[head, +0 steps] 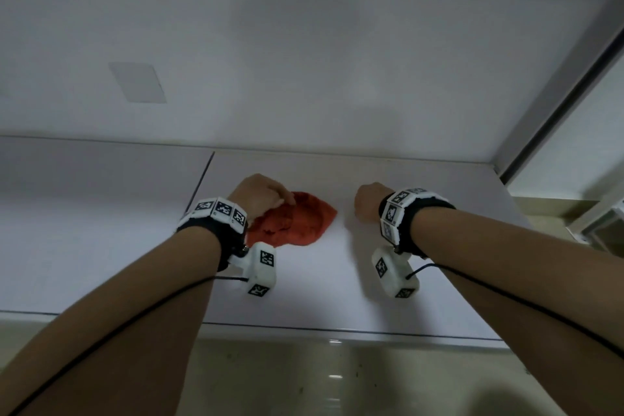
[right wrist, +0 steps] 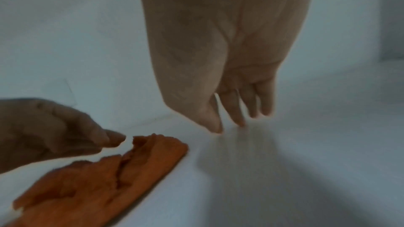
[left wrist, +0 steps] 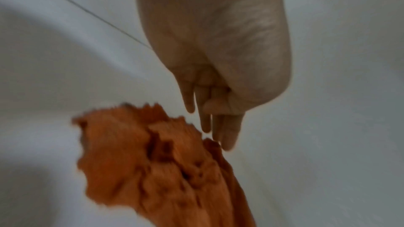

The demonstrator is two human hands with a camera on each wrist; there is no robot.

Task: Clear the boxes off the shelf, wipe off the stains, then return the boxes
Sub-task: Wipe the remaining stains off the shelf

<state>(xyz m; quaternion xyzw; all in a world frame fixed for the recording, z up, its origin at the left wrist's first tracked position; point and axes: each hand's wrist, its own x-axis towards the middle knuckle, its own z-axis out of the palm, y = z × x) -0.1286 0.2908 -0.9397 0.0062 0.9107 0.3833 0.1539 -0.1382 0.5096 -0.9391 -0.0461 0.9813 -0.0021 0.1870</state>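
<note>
Orange cloth [head: 293, 223] lies mid frame on white shelf [head: 337, 287]. No boxes in view. Left hand [head: 258, 196] loose, fingertips at cloth edge, not holding. Right hand [head: 369, 201] loose, empty. Best: press cloth flat, rub whole shelf.

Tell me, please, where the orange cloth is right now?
The orange cloth lies crumpled on the white shelf, at the left hand's fingertips, left of the right hand.

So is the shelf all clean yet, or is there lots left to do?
Boxes look cleared: none show on the white shelf. Wiping is in hand: the orange cloth lies there, the left hand at its edge, the right hand empty beside it. No stains show where it's visible. Left: putting the boxes back.
</note>
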